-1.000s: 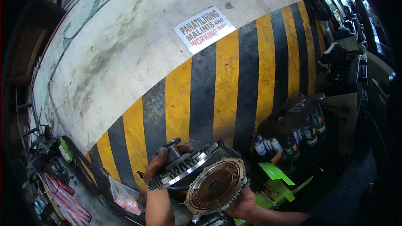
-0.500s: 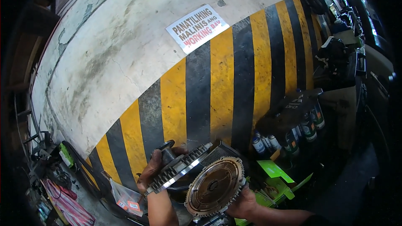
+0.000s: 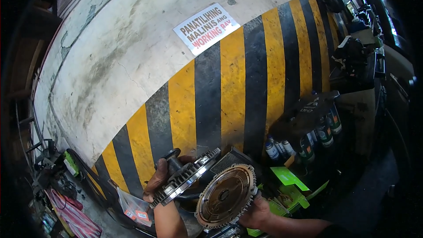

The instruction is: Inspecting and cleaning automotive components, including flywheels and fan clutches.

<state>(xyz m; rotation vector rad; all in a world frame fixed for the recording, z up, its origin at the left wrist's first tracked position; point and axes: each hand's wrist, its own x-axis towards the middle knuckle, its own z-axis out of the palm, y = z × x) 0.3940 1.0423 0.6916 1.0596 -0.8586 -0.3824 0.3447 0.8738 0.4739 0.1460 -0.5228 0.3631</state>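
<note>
My left hand (image 3: 157, 180) is closed around a steel toothed gear part (image 3: 188, 177) with a short flanged shaft on its far side. The gear is tilted, so its toothed rim shows nearly edge-on. Lower right of it, my right hand (image 3: 257, 211) grips the edge of a round toothed disc (image 3: 225, 196), its brown, oily face turned toward me with ring grooves and a small centre hub. The two metal parts are close side by side; I cannot tell whether they touch. Some fingers of both hands are hidden behind the parts.
A ribbed dark metal piece (image 3: 231, 162) is behind the disc. Right of it are bright green open boxes (image 3: 291, 196) and several spray cans and bottles (image 3: 308, 143). A clear plastic bag (image 3: 132, 205) lies left of my left forearm. A black-and-yellow striped wall (image 3: 233, 97) rises ahead.
The gear part in my left hand has tilted and dropped slightly, showing a bit more of its rim. My right hand and the disc have hardly moved.
</note>
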